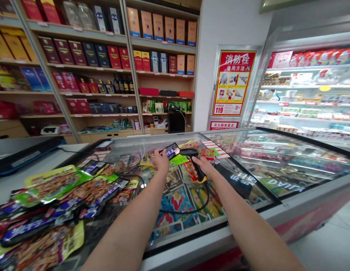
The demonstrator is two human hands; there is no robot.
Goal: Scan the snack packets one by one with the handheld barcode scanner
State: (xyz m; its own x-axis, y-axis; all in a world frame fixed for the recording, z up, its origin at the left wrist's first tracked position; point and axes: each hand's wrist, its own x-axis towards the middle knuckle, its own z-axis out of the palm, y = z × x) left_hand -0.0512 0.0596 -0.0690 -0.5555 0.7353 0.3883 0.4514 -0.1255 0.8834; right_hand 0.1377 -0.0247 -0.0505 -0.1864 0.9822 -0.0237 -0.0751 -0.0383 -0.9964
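Observation:
My right hand [202, 167] is wrapped round the handle of a black and yellow barcode scanner [199, 171], its head pointing left. A cable runs from the handle in a loop over the freezer glass. In my left hand [161, 161] is a small dark snack packet [172, 151], pinched by its left end right in front of the scanner's head. Beneath both hands, several red and green-yellow snack packets [188, 165] lie on the glass. To the left is a large heap of snack packets [70, 192] with meat pictures, some yellow-green, some dark blue.
The chest freezer [276, 210] has a sliding glass top over frozen goods. A black device [28, 156] sits on the counter at left. Behind stand shelves [90, 69] of boxed bottles, a red fire-hydrant notice [231, 82] and a lit refrigerated display [304, 90] at right.

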